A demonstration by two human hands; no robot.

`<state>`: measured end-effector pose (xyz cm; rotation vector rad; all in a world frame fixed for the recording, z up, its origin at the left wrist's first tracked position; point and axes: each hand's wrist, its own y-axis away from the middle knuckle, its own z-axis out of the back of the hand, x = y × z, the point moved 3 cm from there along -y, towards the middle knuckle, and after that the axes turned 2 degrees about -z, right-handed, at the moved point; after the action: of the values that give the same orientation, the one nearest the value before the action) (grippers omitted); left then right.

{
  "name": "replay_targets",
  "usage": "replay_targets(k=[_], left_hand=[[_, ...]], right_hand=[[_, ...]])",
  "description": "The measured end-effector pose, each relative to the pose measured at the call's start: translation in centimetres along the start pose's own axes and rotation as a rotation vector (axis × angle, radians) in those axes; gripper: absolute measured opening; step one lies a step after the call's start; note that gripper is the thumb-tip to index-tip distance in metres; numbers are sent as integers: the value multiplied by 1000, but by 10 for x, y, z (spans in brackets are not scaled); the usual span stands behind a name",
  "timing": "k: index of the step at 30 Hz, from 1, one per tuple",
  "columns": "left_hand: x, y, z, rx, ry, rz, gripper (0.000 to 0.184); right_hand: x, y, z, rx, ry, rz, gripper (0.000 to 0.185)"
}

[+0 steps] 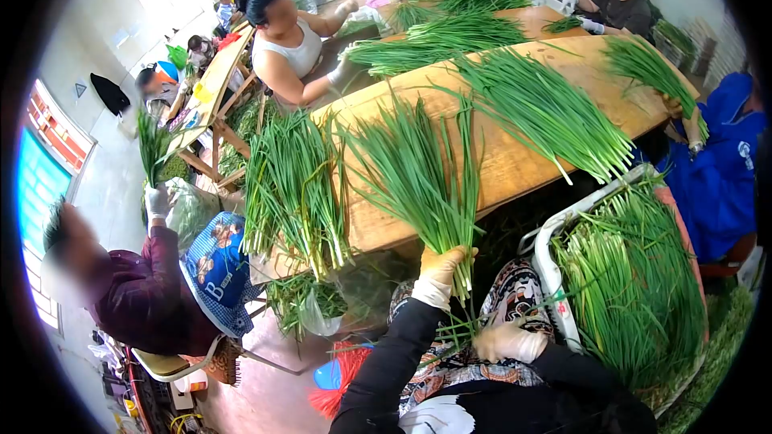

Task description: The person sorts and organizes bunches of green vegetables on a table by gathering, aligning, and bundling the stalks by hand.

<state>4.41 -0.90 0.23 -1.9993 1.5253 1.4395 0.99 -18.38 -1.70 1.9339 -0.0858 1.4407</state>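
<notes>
While the left hand (444, 268) clamps one bundle (422, 181), the right hand (511, 342) sits lower, blurred

Far left: seated co-worker (125, 289) in a dark maroon top holds a bunch of green stalks (151, 149) upright in a white-gloved hand. Just beside: blue printed cloth (219, 265). Next, a loose pile (293, 185) of stalks lies at the left end of the wooden table (371, 229), pale ends toward the camera wearer.

Centre: the bundle's leaves fan over the table; its pale stems are closed in the left fist, just off the near edge. Right hand is near the stem ends, above patterned clothing (515, 293); cannot tell whether its fingers are closed on anything.

Further right: a broad heap (547, 108) of stalks lies across the table, pale ends over the near edge. Below it, a white-rimmed crate (548, 277) is packed with cut stalks (635, 297).

Far right: co-worker in blue (720, 173).
</notes>
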Motion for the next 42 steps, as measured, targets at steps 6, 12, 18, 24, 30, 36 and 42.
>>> replay_targets(k=[6, 12, 18, 24, 30, 36, 42], left_hand=[[7, 4, 4, -47, -54, 43, 29], [17, 17, 1, -18, -83, 28, 46], [23, 42, 20, 64, -17, 83, 38], [19, 61, 44, 188, 95, 273, 28], [10, 58, 49, 376, 422, 251, 51], [4, 42, 15, 217, 214, 142, 34], [50, 20, 0, 58, 57, -194, 55]], right_hand=[[98, -8, 43, -133, 626, 205, 36], [174, -74, 38, -547, 951, 638, 52], [178, -128, 51, -51, 311, 415, 13], [245, -104, 135, -671, 107, 858, 21], [185, -49, 120, -229, 455, 517, 27], [98, -47, 57, 190, 236, 76, 94], [103, -76, 6, -110, 373, 412, 85]])
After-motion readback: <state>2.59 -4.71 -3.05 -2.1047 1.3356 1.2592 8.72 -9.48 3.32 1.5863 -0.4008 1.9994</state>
